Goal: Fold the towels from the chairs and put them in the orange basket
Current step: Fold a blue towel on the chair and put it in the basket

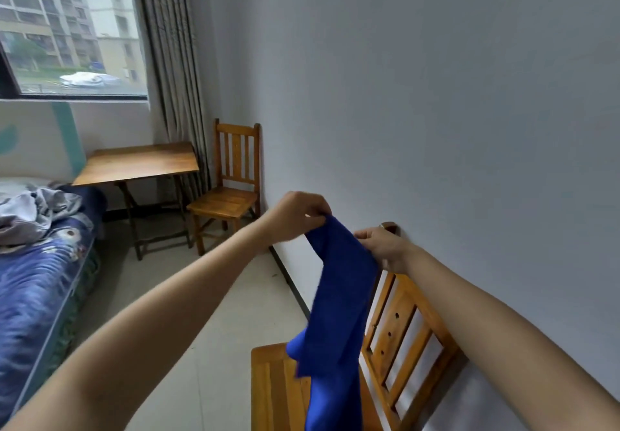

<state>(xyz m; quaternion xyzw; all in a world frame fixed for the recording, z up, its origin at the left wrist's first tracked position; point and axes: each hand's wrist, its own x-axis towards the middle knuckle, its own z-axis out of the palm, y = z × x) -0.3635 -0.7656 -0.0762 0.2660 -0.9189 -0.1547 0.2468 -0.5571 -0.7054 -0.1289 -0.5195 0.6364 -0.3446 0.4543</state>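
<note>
Holding up a soft royal-blue cloth towel (339, 296) at five o'clock, above a near slatted wooden chair (412, 330). Pinched along the top edge by left hand (295, 215) and right hand (385, 249), fingers of both closed on the cloth. Best to draw the two corners apart, pull taut, match edges, then halve. Counting: one towel, two chairs, with the other slatted wooden chair (231, 192) bare toward nine o'clock beside one brown wooden table (134, 162). No orange basket in view.

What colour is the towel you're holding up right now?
Solid bright blue towel, no pattern visible, pinched by the left hand and right hand; head view.
</note>
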